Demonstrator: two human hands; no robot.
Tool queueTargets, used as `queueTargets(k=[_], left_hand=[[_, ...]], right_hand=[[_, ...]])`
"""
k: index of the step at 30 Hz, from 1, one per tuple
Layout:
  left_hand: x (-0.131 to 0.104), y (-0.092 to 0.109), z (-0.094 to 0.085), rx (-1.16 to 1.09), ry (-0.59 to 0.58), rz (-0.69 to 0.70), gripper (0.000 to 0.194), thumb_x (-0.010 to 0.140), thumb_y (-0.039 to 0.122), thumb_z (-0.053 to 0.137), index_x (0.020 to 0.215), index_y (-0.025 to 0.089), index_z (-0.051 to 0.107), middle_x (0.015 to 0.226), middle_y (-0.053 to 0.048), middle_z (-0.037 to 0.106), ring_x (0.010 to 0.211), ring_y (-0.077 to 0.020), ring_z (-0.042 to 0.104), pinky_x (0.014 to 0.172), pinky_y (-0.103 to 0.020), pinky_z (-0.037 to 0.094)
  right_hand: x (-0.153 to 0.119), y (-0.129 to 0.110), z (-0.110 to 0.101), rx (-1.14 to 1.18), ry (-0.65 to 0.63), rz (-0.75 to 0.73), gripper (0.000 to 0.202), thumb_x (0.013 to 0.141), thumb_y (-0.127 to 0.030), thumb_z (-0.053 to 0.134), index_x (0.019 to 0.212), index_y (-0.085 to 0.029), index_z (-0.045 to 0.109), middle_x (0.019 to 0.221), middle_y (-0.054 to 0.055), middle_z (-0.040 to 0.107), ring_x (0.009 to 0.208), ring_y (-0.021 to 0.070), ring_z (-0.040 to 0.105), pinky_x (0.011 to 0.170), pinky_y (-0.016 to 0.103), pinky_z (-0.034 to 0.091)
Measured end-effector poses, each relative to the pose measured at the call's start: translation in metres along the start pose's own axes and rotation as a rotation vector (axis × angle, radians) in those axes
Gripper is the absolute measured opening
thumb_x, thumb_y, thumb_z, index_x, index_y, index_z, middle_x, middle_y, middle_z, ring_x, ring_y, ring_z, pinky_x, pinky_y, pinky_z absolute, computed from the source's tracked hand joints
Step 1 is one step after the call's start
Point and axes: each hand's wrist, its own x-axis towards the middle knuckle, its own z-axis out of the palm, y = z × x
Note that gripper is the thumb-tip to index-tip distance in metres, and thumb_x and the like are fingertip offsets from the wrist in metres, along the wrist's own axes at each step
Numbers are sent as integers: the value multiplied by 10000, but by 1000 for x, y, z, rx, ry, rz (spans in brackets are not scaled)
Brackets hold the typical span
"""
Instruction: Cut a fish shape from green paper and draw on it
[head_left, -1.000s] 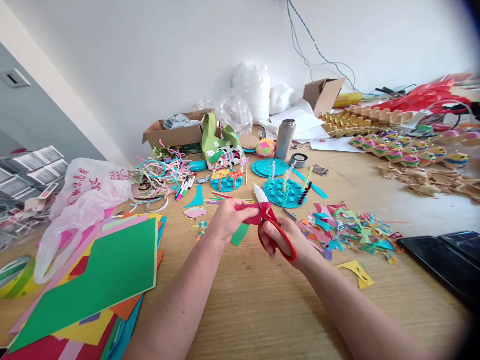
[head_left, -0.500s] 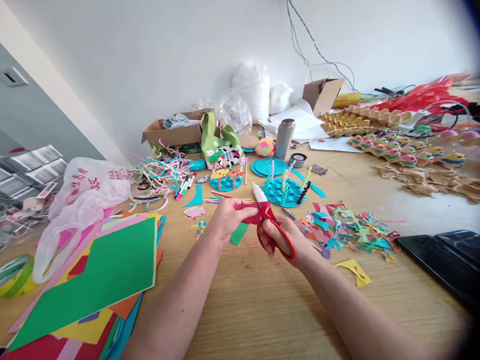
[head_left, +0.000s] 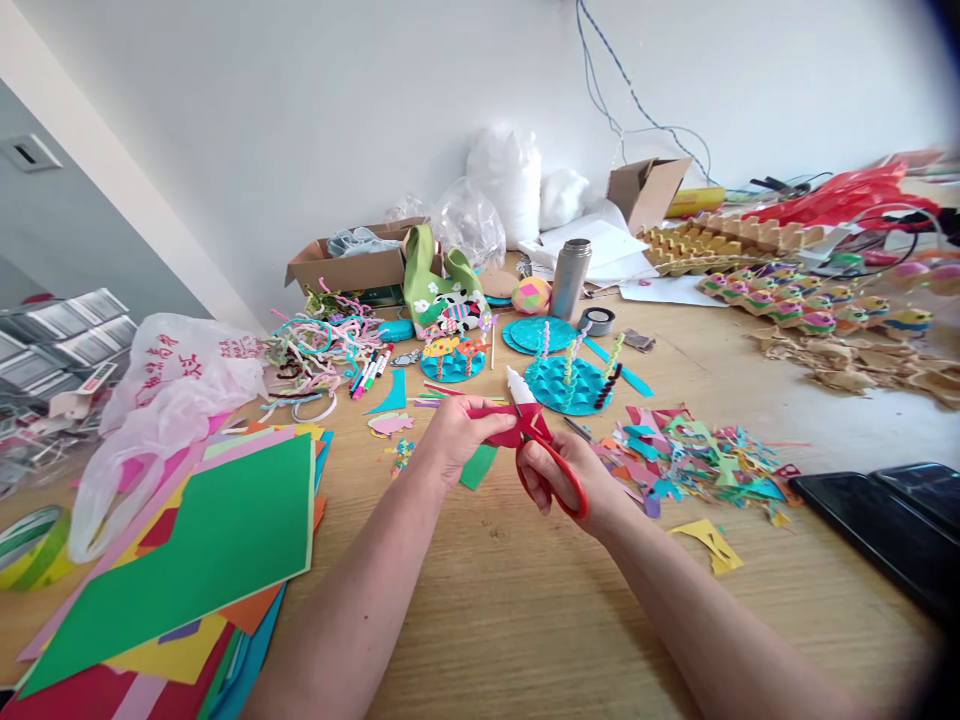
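A piece of dark red paper (head_left: 529, 418) is pinched between the thumb and fingers of my left hand (head_left: 459, 432). My right hand (head_left: 576, 478) grips a pair of red-handled scissors (head_left: 578, 500), fingers through the loops. The blades lie across the red paper and are partly hidden by it. Just beyond the paper is the white nozzle of a glue bottle (head_left: 517, 386), its body hidden. Beneath my left hand a strip of green paper (head_left: 478, 467) rests on the table. A blue egg-tray disc (head_left: 559, 395) with fuzzy pipe cleaners standing in it is behind the scissors.
Coloured paper sheets (head_left: 217, 530) and a plastic bag (head_left: 180, 370) cover the left side. Paper scraps (head_left: 697, 455) lie right of my hands, near a black phone (head_left: 862, 520). Farther back are pipe cleaners (head_left: 322, 340), markers (head_left: 371, 370), a steel flask (head_left: 571, 280) and painted egg cartons (head_left: 810, 300).
The scissor handles in my right hand have shifted very slightly and look a little closer together. My left hand keeps the red paper in the same place.
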Motion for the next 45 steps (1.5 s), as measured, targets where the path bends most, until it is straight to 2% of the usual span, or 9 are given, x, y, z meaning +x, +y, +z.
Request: queueTargets(k=[8, 18, 37, 45], left_hand=[[2, -2, 0, -76, 15, -31, 280, 502, 254, 790, 711, 136, 647, 652, -11, 663, 603, -113, 595, 608, -227, 439], [1, 0, -2, -1, -32, 9, 227, 536, 250, 771, 695, 127, 666, 636, -10, 656, 593, -101, 569, 598, -215, 421], [0, 2, -2, -26, -21, -2, 226, 532, 259, 776, 675, 126, 663, 623, -2, 638, 576, -98, 552, 599, -224, 429], [0, 1, -3, 18, -36, 5, 219, 555, 267, 758, 695, 119, 677, 640, -12, 646, 604, -106, 556, 611, -225, 421]], right_hand=[[0, 3, -1, 15, 14, 26, 529, 708, -680, 588, 548, -195, 454, 401, -38, 471, 319, 80, 419, 318, 209, 320], [0, 0, -1, 1, -8, 12, 541, 702, -695, 593, 574, -188, 453, 417, -35, 480, 335, 80, 439, 341, 203, 325], [0, -2, 0, -26, -2, 27, 491, 708, -662, 588, 586, -212, 435, 372, -49, 459, 305, 89, 409, 307, 208, 284], [0, 3, -1, 9, -9, 1, 507, 712, -685, 582, 654, -197, 456, 427, -55, 469, 323, 86, 434, 324, 200, 321]])
